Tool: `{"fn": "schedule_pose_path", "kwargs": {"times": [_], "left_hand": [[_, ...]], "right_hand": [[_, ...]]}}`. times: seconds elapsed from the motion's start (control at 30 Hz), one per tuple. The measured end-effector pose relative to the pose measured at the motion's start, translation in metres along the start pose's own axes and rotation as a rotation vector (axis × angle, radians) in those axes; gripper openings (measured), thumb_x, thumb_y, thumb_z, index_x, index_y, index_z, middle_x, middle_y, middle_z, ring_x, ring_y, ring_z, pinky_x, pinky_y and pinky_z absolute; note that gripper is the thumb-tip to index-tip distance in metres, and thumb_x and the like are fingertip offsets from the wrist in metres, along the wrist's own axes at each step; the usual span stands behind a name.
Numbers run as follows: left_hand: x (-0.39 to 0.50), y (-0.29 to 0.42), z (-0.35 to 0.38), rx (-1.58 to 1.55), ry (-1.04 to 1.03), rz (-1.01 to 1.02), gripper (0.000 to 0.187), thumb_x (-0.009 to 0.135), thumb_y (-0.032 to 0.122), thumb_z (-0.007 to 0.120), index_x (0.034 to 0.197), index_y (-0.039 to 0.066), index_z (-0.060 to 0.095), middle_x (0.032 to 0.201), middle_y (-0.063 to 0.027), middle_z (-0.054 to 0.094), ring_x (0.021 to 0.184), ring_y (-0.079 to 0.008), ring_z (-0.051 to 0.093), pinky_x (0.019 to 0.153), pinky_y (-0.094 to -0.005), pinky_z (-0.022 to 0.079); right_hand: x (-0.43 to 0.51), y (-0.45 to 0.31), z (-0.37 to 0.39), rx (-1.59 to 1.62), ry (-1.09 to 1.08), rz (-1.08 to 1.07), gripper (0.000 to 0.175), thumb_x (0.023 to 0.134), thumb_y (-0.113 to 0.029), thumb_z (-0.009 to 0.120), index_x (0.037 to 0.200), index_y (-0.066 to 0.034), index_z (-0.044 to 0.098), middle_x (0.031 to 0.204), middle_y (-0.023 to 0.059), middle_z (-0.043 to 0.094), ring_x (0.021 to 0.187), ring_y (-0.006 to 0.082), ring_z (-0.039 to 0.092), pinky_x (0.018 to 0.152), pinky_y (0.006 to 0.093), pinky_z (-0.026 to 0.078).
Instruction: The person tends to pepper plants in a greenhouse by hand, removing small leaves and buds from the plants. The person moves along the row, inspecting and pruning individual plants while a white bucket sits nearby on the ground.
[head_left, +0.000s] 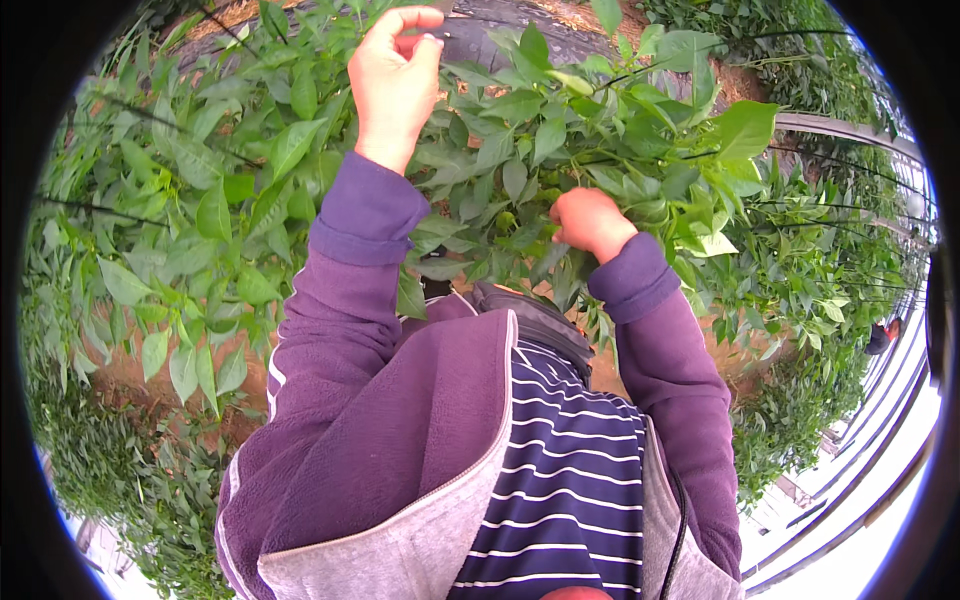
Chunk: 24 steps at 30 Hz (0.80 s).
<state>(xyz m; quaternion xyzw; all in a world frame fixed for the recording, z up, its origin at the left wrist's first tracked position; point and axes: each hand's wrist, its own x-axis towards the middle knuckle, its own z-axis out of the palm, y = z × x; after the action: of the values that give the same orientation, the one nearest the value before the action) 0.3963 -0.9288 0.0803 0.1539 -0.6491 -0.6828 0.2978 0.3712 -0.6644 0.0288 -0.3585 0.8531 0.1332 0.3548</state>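
Note:
My left hand (397, 82) is raised above the leafy green plants (551, 139), which look like pepper plants. Its fingers are curled and the thumb is bent towards them; whether something thin lies between them cannot be made out. Lower and to the right, my right hand (592, 221) reaches into the foliage beside stems and leaves. Its fingers are bent and partly hidden, so a grip on a stem or leaf cannot be confirmed. A dark string (630, 75) runs through the upper leaves between and beyond the hands.
Dense plants (214, 202) stand on the left, more on the right. Dark plastic sheeting (487, 34) covers ground ahead. A dark waist bag (536, 322) sits at my front. Thin dark lines cross the rows. Another person (881, 337) is far off at the right edge.

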Motion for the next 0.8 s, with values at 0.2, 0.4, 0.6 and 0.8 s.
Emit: {"fn": "schedule_pose_path", "kwargs": {"times": [0.2, 0.4, 0.6, 0.8], "left_hand": [[-0.085, 0.056, 0.002, -0.016, 0.033, 0.258, 0.025, 0.086, -0.006, 0.052, 0.109, 0.000, 0.058, 0.105, -0.0059, 0.063, 0.085, -0.0100, 0.059, 0.074, -0.0227, 0.047], [-0.228, 0.035, 0.010, 0.058, -0.472, 0.215, 0.017, 0.083, -0.009, 0.052, 0.092, 0.000, 0.062, 0.086, -0.0031, 0.063, 0.078, -0.0090, 0.059, 0.071, -0.0237, 0.048], [-0.410, -0.077, 0.051, 0.613, -1.455, -0.060, 0.020, 0.086, 0.011, 0.060, 0.104, 0.004, 0.062, 0.097, -0.0114, 0.065, 0.091, -0.0240, 0.062, 0.082, -0.0350, 0.049], [-0.532, -0.178, 0.119, 0.901, -2.014, -0.109, 0.042, 0.084, 0.028, 0.062, 0.121, 0.009, 0.056, 0.119, -0.0178, 0.058, 0.112, -0.0345, 0.054, 0.094, -0.0426, 0.044]], "right_hand": [[-0.070, -0.039, 0.009, 0.293, 0.684, -0.566, 0.035, 0.077, -0.010, 0.068, 0.111, -0.0010, 0.060, 0.113, 0.0169, 0.060, 0.110, 0.0356, 0.055, 0.095, 0.0415, 0.045], [-0.206, -0.060, 0.137, 0.587, 0.809, -0.520, 0.028, 0.081, -0.013, 0.067, 0.107, -0.0041, 0.063, 0.110, 0.0140, 0.062, 0.104, 0.0330, 0.059, 0.088, 0.0404, 0.050], [-0.306, -0.030, 0.426, 1.178, 0.715, 0.195, 0.017, 0.083, -0.010, 0.065, 0.097, -0.0003, 0.067, 0.091, 0.0149, 0.068, 0.083, 0.0281, 0.066, 0.074, 0.0347, 0.051], [-0.372, -0.041, 0.627, 1.819, 0.652, 0.518, 0.020, 0.088, -0.010, 0.063, 0.104, 0.0008, 0.066, 0.087, 0.0052, 0.069, 0.075, 0.0111, 0.062, 0.068, 0.0275, 0.050]]}}
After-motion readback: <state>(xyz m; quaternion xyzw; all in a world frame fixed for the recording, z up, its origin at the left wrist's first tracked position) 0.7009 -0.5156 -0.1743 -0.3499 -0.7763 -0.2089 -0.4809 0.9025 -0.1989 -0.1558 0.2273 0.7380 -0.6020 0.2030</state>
